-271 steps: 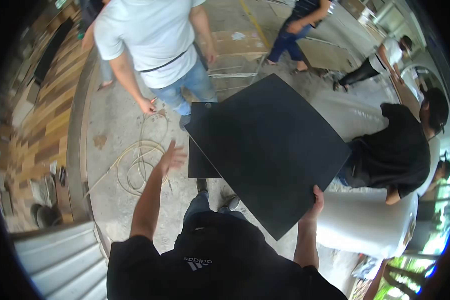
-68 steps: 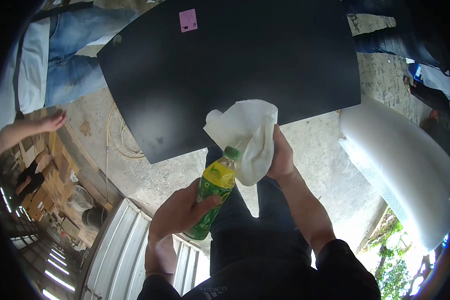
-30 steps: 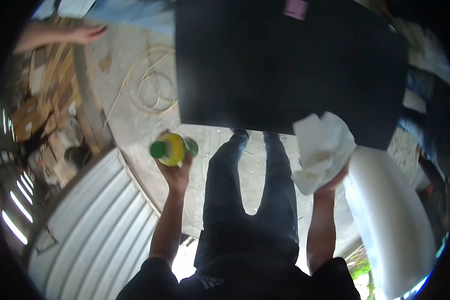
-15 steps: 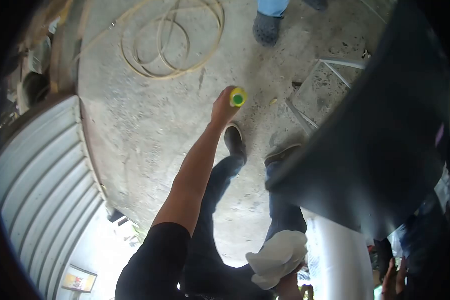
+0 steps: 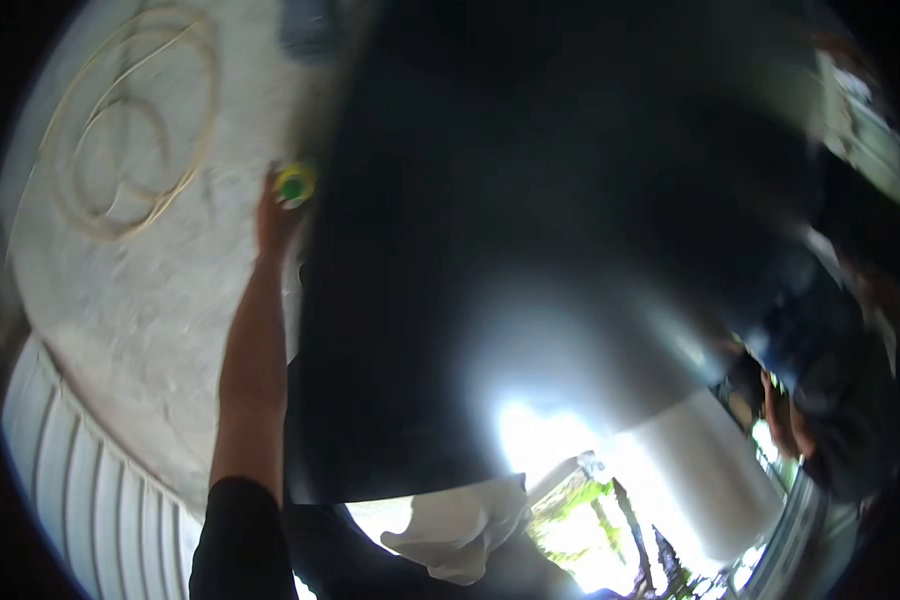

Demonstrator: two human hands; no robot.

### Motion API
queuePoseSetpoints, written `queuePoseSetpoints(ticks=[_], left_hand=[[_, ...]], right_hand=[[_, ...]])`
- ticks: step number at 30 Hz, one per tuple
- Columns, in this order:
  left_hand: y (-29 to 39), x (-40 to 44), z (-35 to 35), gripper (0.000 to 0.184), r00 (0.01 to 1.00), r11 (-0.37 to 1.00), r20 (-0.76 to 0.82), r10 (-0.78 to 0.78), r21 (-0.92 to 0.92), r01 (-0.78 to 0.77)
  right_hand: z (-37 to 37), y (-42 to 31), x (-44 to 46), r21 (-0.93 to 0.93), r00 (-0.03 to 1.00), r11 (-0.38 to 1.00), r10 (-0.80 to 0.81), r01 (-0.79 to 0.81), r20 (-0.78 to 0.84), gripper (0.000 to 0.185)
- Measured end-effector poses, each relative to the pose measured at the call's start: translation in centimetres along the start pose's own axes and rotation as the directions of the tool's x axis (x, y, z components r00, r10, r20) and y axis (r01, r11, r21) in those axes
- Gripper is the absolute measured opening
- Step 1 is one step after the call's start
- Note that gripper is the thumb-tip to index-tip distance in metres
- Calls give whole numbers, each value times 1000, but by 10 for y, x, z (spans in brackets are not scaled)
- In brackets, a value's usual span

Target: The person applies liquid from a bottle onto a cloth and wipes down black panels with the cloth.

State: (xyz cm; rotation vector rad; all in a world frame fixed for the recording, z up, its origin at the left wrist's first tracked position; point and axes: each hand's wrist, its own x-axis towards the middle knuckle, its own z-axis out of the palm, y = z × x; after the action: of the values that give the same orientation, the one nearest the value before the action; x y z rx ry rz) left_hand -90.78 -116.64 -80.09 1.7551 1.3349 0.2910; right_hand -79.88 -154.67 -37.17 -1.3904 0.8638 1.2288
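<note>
My left hand (image 5: 275, 215) is stretched forward at the end of my bare arm, wrapped around a yellow bottle with a green top (image 5: 295, 186), seen from above and blurred. Just right of it, a big dark glossy panel (image 5: 410, 300) fills the middle of the view and hides my legs and feet. Below the panel's near edge, a crumpled white cloth (image 5: 460, 530) hangs close to my body. My right hand is hidden behind that cloth, which it holds.
A coiled pale hose (image 5: 210, 110) lies on the concrete floor (image 5: 120, 310) at the upper left. A ribbed metal sheet (image 5: 70, 450) stands at the lower left. Another person's shoe (image 5: 307, 30) shows at the top. A person's arm (image 5: 778, 415) appears at the right.
My view has swung to the right, so the dark panel now covers much more of it. The bottle and hose appear farther left. Both the bottle and the cloth are still held.
</note>
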Motion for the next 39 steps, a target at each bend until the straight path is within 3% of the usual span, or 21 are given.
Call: queuePoseSetpoints(ticks=[4,8,11,13,16,17,18,19,21,22,24,26,27,28,29,31,33,35,36,38,39], left_hand=[[10,-21,-39,66,1000,1000,-26,-10,12,10],[26,-62,-119,65,979,987,-160,-125,82,139],[65,-89,-188,64,940,968,-261,-221,61,244],[119,-89,-219,64,947,982,-266,-183,7,191],[254,-76,-245,65,987,989,-141,-73,-140,53],[291,-71,-243,68,998,972,-55,-35,-236,21],[322,-63,-229,77,1000,985,18,23,-169,-19],[343,-50,-219,77,998,983,45,51,-178,-43],[377,-40,-199,79,973,947,226,40,-318,34],[389,-35,-188,81,955,923,295,35,-375,82],[357,-4,-181,74,943,886,323,-84,-409,219],[394,-16,-165,72,969,915,232,-86,-367,169],[406,-22,-164,70,991,997,134,-18,-73,28],[416,-28,-159,70,995,970,52,84,225,-94],[432,-37,-153,70,996,977,35,78,198,-83],[432,-44,-146,70,995,969,7,104,222,-103],[429,-43,-151,69,997,983,-15,78,171,-74],[417,-39,-155,69,993,978,-2,115,176,-113],[411,-34,-159,70,990,976,7,140,167,-139],[388,-19,-168,70,939,894,6,345,303,-330],[410,-31,-162,69,964,920,15,264,296,-257]], right_hand=[[2,-4,-19,78,998,995,-63,64,-20,80],[2,-56,-51,150,922,923,-319,355,-221,82],[-36,-139,-57,99,594,636,-638,765,-490,83],[-78,-184,-40,159,357,320,-810,934,-465,67],[-84,-202,-10,-245,303,401,-885,883,-354,57],[-48,-198,12,-499,273,363,-930,787,-245,57],[-4,-193,32,-682,262,246,-962,689,-83,57],[47,-182,41,-731,261,102,-959,674,108,59],[134,-161,42,-581,181,-107,-891,807,416,70],[173,-151,41,-525,120,-112,-914,844,387,68],[188,-143,45,-542,97,-218,-865,812,493,74],[136,-152,67,-673,159,-348,-806,652,571,76],[85,-173,74,-690,248,-121,-878,713,410,73],[28,-205,76,-775,223,1,-958,632,180,70],[-35,-249,79,-864,71,38,-997,503,-3,63],[-108,-271,113,-352,168,236,-962,906,-214,55],[-122,-269,138,-903,19,77,-997,423,-76,52],[28,-227,92,-948,3,6,-1000,319,-5,65],[76,-206,77,-811,24,-137,-983,569,183,66],[163,-169,53,-739,180,-257,-872,623,455,57],[173,-165,48,-644,40,-269,-906,716,422,59]])
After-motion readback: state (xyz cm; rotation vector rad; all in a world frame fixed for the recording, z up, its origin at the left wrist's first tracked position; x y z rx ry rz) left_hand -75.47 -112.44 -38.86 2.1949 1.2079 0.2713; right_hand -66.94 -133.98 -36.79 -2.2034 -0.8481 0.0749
